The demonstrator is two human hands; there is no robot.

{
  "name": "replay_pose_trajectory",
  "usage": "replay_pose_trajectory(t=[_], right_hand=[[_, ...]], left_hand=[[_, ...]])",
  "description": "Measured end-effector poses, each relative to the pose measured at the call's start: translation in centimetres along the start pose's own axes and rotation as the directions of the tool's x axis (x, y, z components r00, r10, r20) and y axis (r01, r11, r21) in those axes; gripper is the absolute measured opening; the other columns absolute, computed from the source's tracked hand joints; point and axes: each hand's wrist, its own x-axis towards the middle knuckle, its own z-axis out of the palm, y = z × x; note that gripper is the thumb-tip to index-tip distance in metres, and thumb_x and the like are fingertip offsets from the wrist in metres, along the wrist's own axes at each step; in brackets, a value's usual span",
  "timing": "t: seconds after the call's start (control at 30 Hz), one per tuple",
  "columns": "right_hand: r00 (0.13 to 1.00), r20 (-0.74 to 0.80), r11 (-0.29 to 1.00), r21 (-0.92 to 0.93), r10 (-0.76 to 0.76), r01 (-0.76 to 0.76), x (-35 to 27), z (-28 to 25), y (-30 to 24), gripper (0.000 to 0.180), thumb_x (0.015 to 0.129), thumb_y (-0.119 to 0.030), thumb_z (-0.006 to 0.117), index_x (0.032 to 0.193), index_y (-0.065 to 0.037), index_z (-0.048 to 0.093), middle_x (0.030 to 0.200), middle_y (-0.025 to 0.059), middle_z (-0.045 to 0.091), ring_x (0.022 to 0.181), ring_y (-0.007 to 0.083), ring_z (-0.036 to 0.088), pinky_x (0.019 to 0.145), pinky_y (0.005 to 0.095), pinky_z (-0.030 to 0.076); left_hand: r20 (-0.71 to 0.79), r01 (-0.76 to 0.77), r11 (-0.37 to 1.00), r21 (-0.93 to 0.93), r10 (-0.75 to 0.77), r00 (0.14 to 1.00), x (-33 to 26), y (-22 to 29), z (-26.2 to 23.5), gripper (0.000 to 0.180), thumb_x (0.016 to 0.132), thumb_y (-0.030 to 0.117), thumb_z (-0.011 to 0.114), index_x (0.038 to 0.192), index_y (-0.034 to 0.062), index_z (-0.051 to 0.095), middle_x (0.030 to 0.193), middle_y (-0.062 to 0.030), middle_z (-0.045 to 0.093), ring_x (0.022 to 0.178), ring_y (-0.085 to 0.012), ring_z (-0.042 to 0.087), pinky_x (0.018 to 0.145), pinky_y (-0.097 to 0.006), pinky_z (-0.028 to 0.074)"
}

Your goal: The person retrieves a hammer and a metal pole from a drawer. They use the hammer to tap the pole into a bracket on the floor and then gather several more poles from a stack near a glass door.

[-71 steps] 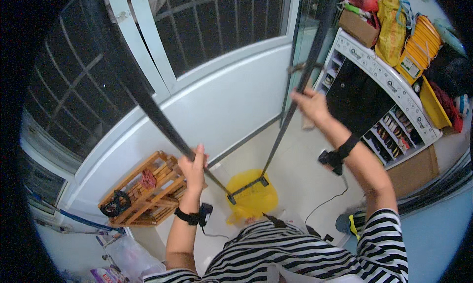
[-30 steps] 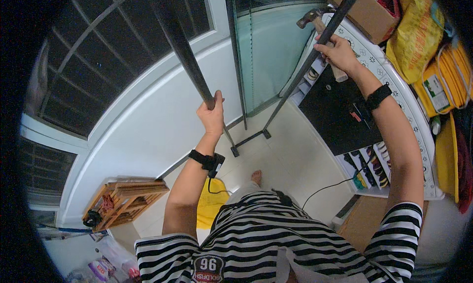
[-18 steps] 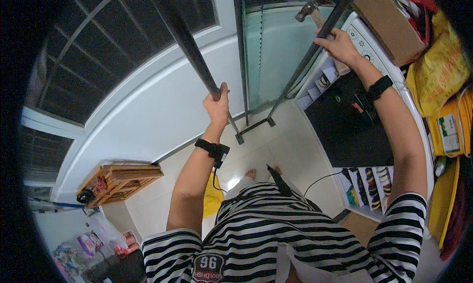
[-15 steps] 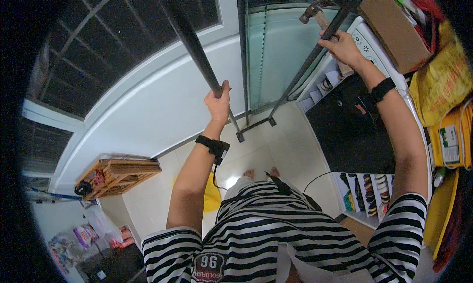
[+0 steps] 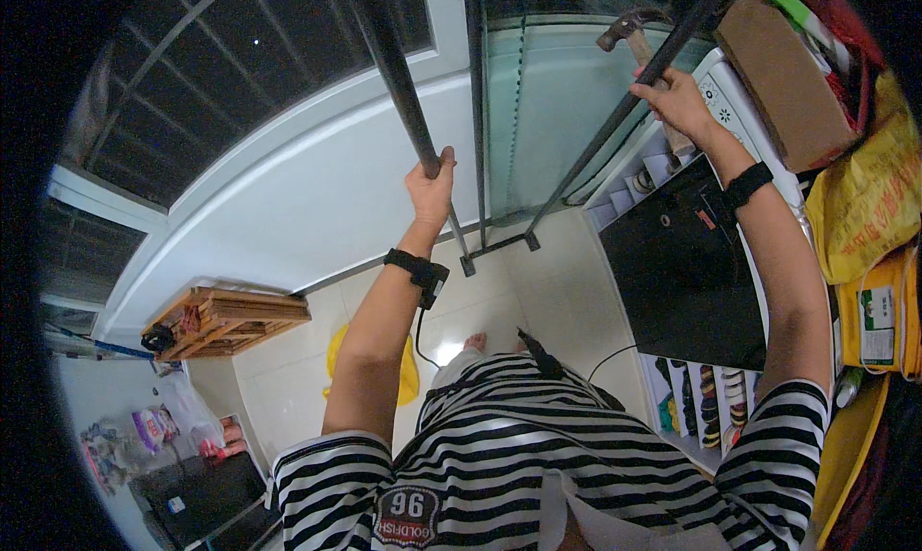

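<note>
Dark metal poles of an upright rack (image 5: 415,119) rise from a floor bar with small feet. My left hand (image 5: 429,188) is closed round the left pole. On the right, my right hand (image 5: 684,105) is closed about a claw hammer (image 5: 632,30), its wooden handle running down past my palm. The hammer's metal head points up and left, beyond the fingers. My right fingers also lie against the right pole (image 5: 615,119), which crosses in front of the handle. Part of the hammer's grip is hidden by that hand and the pole.
White cabinet with a black front (image 5: 672,263) stands at right, with cardboard box (image 5: 783,71) and yellow bags (image 5: 864,205) beside it. Glass panels (image 5: 562,100) are behind the rack. Folded wooden rack (image 5: 235,325) leans at left; a yellow item (image 5: 408,373) lies on the floor.
The view has shifted slightly, and the right hand with the hammer sits a little lower and further right in it. Both hands keep their hold.
</note>
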Motion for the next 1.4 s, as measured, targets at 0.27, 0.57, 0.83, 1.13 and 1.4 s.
replay_pose_trajectory(t=[0.27,0.57,0.83,1.13,1.4], right_hand=[[0.990,0.060,0.991,0.038,0.126,-0.128,-0.2,1.6,1.8,0.032,0.076,-0.020,0.068,0.099,-0.001,0.057,0.068,0.0021,0.056,0.049,0.0077,0.047,0.044,0.0221,0.040],[0.999,0.045,1.000,0.019,0.018,-0.019,-2.2,2.3,3.1,0.057,0.076,-0.001,0.060,0.129,-0.006,0.040,0.077,0.0052,0.057,0.050,0.0088,0.047,0.046,0.0245,0.041],[0.979,-0.064,0.975,-0.126,-0.194,0.185,-3.7,2.8,9.9,0.064,0.075,0.005,0.055,0.133,-0.012,0.036,0.072,0.0071,0.056,0.048,0.0124,0.048,0.044,0.0277,0.040],[0.996,-0.071,0.999,-0.006,-0.047,0.046,-11.6,3.1,10.7,0.062,0.074,-0.002,0.059,0.130,-0.002,0.033,0.117,0.0223,0.050,0.110,0.0313,0.049,0.092,0.0322,0.037],[0.998,-0.063,0.999,0.039,0.026,-0.024,-18.7,4.5,12.2,0.063,0.080,-0.005,0.056,0.135,-0.009,0.027,0.073,0.0070,0.054,0.053,0.0131,0.050,0.046,0.0278,0.043]], left_hand=[[0.244,-0.050,0.989,0.139,0.015,0.970,0.9,2.0,-0.6,0.023,0.079,0.021,0.064,0.089,-0.0001,0.062,0.066,-0.0039,0.059,0.061,-0.0084,0.052,0.055,-0.022,0.042],[0.230,-0.044,0.999,0.024,0.037,0.973,1.0,3.5,-1.7,0.039,0.077,0.010,0.064,0.112,-0.0008,0.049,0.078,-0.0037,0.058,0.072,-0.0090,0.052,0.066,-0.024,0.044],[0.212,-0.048,0.999,0.014,0.044,0.976,2.7,1.7,-1.4,0.027,0.079,0.011,0.062,0.103,-0.0002,0.055,0.082,-0.0033,0.060,0.073,-0.0092,0.054,0.066,-0.024,0.044],[0.192,0.043,0.999,-0.002,-0.041,0.981,5.2,1.3,-0.9,0.028,0.079,0.010,0.062,0.104,-0.0012,0.053,0.080,-0.0048,0.059,0.069,-0.0110,0.053,0.063,-0.026,0.044],[0.281,-0.013,1.000,-0.010,0.015,0.960,6.1,0.7,-1.3,0.034,0.077,0.007,0.064,0.107,-0.0017,0.050,0.090,-0.0077,0.061,0.082,-0.0134,0.057,0.074,-0.027,0.046]])
